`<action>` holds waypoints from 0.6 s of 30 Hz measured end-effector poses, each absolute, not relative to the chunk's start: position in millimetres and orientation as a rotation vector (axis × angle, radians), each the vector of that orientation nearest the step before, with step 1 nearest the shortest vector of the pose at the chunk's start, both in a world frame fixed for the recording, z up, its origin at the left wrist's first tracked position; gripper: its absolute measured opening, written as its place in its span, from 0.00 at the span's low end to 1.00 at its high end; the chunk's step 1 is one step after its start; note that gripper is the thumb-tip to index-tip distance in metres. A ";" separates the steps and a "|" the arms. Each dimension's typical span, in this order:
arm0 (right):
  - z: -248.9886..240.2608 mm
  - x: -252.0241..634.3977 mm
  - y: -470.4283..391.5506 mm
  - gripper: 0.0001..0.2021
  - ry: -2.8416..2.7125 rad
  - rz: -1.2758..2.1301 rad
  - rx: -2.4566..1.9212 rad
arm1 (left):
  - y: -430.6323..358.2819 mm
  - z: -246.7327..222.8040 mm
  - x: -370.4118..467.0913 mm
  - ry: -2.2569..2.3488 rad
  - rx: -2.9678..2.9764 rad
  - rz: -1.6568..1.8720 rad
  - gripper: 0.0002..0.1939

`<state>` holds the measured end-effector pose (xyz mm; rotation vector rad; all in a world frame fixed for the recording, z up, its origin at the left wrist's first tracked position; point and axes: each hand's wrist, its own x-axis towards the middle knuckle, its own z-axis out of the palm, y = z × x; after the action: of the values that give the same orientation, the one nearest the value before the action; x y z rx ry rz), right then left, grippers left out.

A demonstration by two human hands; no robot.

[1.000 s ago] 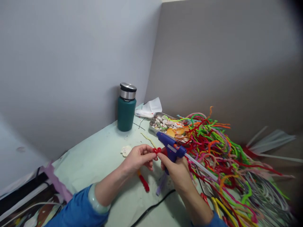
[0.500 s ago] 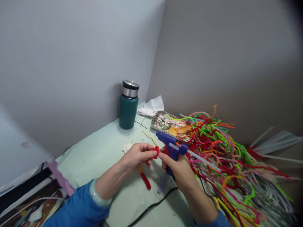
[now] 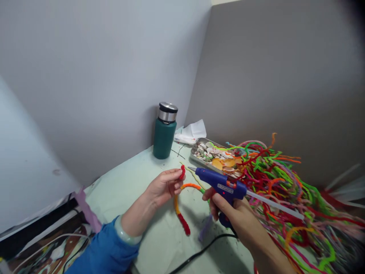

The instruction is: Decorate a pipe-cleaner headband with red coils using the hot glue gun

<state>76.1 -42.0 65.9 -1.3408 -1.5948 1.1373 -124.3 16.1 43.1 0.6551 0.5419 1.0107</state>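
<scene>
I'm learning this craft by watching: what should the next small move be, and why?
Probably ease the nozzle of the glue gun onto the red fuzzy piece for a small dab. The left hand pinches that piece up, the right hand grips the gun with its nozzle pointing closely at it, and a glue stick juts from the back.

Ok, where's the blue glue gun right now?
In the head view, the blue glue gun is right of centre, held in the right hand, its nozzle close to the small red piece pinched in the left hand.
</scene>
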 end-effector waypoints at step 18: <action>68.4 78.2 -45.4 0.24 -1.715 0.976 -1.547 | 14.7 44.8 -123.9 0.536 0.615 0.998 0.09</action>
<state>78.2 -45.4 68.4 -1.5474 -1.7153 0.9764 -123.9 14.7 44.8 0.6147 0.5360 0.9977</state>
